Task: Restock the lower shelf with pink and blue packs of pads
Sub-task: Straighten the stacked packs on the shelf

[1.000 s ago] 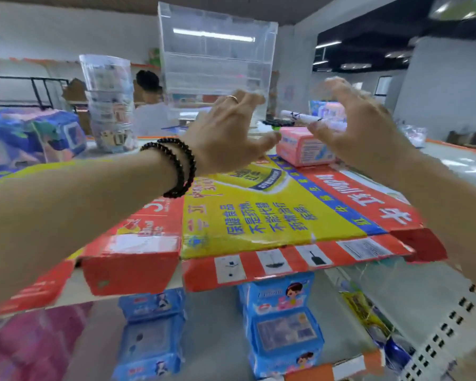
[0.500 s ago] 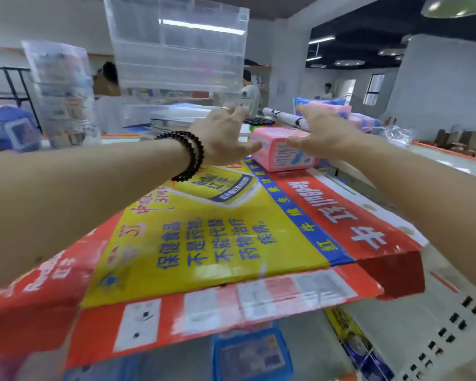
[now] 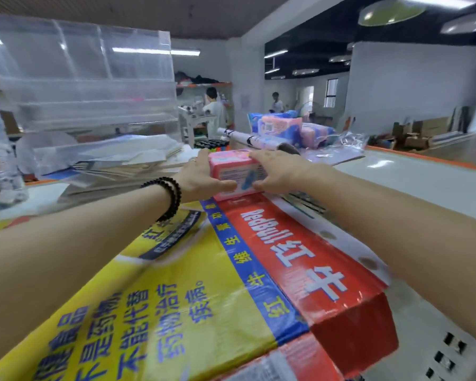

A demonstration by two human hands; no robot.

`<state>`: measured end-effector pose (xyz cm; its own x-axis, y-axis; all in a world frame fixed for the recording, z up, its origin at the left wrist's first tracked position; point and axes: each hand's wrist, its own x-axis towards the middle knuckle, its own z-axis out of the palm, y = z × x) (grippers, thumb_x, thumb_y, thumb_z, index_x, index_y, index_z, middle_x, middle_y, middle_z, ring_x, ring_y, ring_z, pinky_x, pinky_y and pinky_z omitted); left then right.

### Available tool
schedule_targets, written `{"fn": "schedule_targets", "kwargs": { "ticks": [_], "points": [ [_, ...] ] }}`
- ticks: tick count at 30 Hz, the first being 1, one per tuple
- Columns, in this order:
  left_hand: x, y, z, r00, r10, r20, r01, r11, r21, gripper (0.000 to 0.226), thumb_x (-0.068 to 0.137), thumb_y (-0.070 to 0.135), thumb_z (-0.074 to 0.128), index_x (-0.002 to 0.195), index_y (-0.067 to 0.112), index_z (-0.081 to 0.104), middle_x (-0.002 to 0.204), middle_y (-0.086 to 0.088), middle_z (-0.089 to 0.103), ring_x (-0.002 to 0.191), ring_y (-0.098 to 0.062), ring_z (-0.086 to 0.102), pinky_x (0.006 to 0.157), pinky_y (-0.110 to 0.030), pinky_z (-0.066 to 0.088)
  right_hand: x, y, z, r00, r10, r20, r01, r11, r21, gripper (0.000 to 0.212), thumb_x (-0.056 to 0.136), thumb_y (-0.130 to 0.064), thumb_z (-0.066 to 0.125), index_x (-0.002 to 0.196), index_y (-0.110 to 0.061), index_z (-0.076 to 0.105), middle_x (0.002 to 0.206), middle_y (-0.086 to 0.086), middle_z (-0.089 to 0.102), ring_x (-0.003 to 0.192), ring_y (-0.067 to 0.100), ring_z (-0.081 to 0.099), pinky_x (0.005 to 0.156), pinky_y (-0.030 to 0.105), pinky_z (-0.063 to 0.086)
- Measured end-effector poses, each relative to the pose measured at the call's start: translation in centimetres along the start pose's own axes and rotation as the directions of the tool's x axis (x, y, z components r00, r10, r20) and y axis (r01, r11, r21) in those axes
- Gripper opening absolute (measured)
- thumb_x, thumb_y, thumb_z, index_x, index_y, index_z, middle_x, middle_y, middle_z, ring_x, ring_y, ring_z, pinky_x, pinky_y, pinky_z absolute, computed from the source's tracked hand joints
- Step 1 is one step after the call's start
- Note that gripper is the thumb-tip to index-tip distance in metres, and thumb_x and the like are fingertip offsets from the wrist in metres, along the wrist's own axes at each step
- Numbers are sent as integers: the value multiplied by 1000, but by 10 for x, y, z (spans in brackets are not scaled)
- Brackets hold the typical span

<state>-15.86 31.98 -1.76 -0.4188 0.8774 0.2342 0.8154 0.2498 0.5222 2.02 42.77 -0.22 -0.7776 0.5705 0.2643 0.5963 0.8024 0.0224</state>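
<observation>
Pink pack (image 3: 235,171): sat at far edge of flattened carton (image 3: 193,292), approx 12 o'clock from the person, at full reach; kept up on top level, prob. as supply stock for the lower shelf, which is not in view.
Grip: pack is held from both ends, so it can be lifted level w/o tipping; soft wrap, so a two-sided clamp is judged safer than a one-hand pinch.
Left hand (image 3: 201,177): placed at pack's 9 o'clock end; fingers curled over far top edge, thumb laid along near lower face; pack gripped. Bead bracelet (image 3: 166,193) worn at wrist.
Right hand (image 3: 278,171): placed at 3 o'clock end; fingers wrapped over top, thumb pressed on near face; pack gripped.
Arms: both stretched fwd, nearly straight, converging on pack; forearms passed low over carton.
More packs (image 3: 283,127): pink/blue heap seen at approx 1 o'clock, beyond held pack, well apart.
Clear bins (image 3: 88,75): stacked at 10 o'clock, untouched.
Step judged: pick-up just secured; lift and lowering to shelf not yet done.
</observation>
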Motion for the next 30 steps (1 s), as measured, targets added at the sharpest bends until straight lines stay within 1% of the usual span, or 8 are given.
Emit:
{"fn": "schedule_targets", "kwargs": {
  "ticks": [5,7,15,17,20,23,27,30],
  "points": [
    [20,-8,7,999,-24,47,35,968,-248,110,56,37,94,142,12,31,123,-9,60,113,-27,64,96,-49,55,-1,-2,4,1000,-7,-6,7,998,60,62,93,-36,60,147,-15,38,153,7,42,137,25,43,109,33,38],
    [21,-11,5,999,-18,31,27,957,-289,127,44,42,92,149,14,27,128,-11,58,114,-27,63,95,-49,57,-3,-3,6,1000,-12,-18,14,996,87,61,94,-36,59,148,-15,37,154,6,41,137,24,42,108,32,36],
    [-16,-16,-11,981,155,-117,-168,980,-110,102,55,37,85,144,25,37,127,-4,56,114,-25,58,103,-40,49,-19,-6,3,996,66,-52,-40,919,392,78,93,-48,63,157,-27,24,163,-2,26,148,17,26,116,24,21],
    [-29,-22,-18,970,218,-109,-234,958,-165,101,51,38,82,140,34,36,132,-3,54,118,-25,59,105,-45,49,-24,-11,1,991,121,-52,-70,818,571,77,94,-53,59,157,-32,21,160,0,31,145,19,32,111,24,28],
    [-58,-23,-30,947,296,-122,-313,937,-155,100,57,27,85,145,25,36,136,1,40,122,-21,53,108,-41,46,-29,-24,-4,984,173,-48,-79,656,750,79,94,-56,56,158,-35,14,162,2,28,140,25,42,103,38,47],
    [-82,-27,-42,914,360,-189,-382,919,-97,97,65,8,91,146,20,38,129,0,38,113,-18,51,102,-19,44,-36,-39,-9,979,199,-42,-76,549,832,80,95,-43,61,158,-35,13,157,2,34,125,26,57,92,45,57],
    [-110,-34,-54,849,434,-301,-461,887,-24,103,64,8,92,149,13,35,133,-4,36,121,-17,43,108,-27,40,-52,-64,-19,976,176,-127,24,493,870,78,97,-22,63,159,-25,15,136,-2,51,114,15,60,96,35,53],
    [-122,-39,-65,877,376,-298,-427,895,-129,111,62,14,92,151,19,25,142,-11,40,132,-19,43,116,-33,36,-69,-86,-29,961,173,-214,96,518,850,88,92,-22,71,159,-22,14,131,-2,58,115,17,63,100,40,53]
  ]
}}
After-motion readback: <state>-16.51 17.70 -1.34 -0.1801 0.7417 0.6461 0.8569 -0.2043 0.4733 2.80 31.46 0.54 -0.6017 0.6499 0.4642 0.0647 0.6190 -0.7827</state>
